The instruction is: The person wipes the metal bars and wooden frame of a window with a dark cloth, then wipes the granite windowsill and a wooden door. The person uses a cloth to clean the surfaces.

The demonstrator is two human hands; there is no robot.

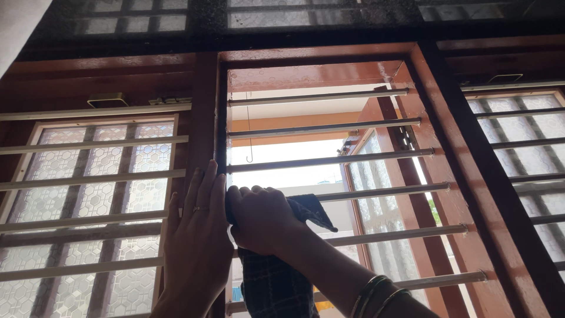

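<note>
My left hand lies flat, fingers together, against the dark wooden upright of the window frame; a ring shows on one finger. My right hand is closed around a dark checked cloth and presses it to the frame's inner edge beside a horizontal metal bar. Part of the cloth sticks out to the right of the fist and the rest hangs down below it. Bangles ring my right wrist.
The middle window stands open, its shutter swung outward behind several horizontal grille bars. Closed patterned-glass panes flank it on the left and on the right. A thin hook hangs outside. A dark stone lintel runs above.
</note>
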